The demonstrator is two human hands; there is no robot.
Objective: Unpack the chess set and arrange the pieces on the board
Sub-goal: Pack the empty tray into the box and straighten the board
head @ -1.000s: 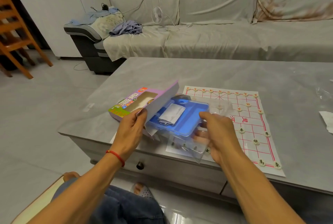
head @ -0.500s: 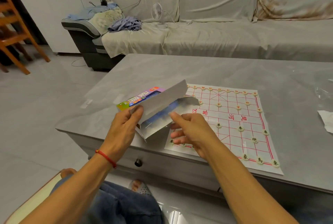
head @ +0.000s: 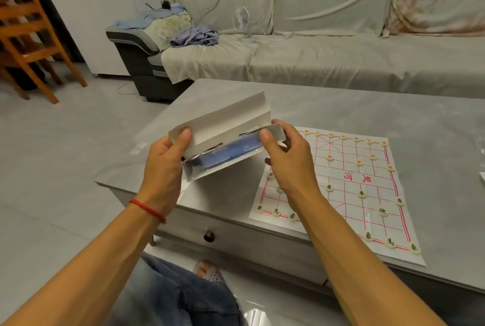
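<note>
I hold the box (head: 225, 139) above the tabletop (head: 341, 110), left hand (head: 164, 165) and right hand (head: 286, 157) pinching its ends (long axis spanning my grip); the board (head: 349, 176) lies right, nearest my right hand.

1. Left hand (head: 164, 165): raised, thumb up on the box (head: 223, 142), fingers curled behind its left end
2. Right hand (head: 287, 160): thumb pinching the box's right end flap, fingers wrapped behind
3. Both forearms reach forward, bare
</note>
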